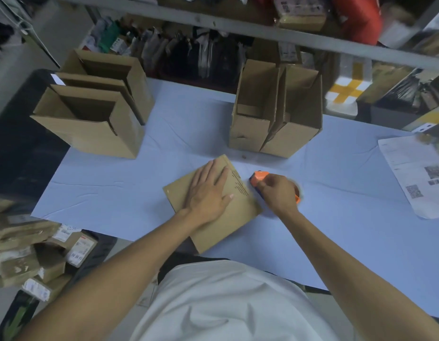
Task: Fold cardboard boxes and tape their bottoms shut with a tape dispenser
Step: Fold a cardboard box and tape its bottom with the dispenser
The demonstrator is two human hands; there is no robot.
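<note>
A brown cardboard box (pixel 228 217) stands bottom-up near the table's front edge, its closed flaps facing me. My left hand (pixel 210 191) lies flat on those flaps with fingers straight, pressing them down. Just right of the box, my right hand (pixel 278 193) grips an orange tape dispenser (pixel 259 178) whose nose sits against the box's right edge. Most of the dispenser's body and tape roll is hidden under my hand.
Folded open boxes (pixel 95 114) stand at the back left, and two more boxes (pixel 275 112) at the back middle. Printed paper sheets (pixel 420 175) lie at the right edge. The light blue tabletop (pixel 115 188) spreads around. Labelled parcels (pixel 36 247) pile up off the table's left.
</note>
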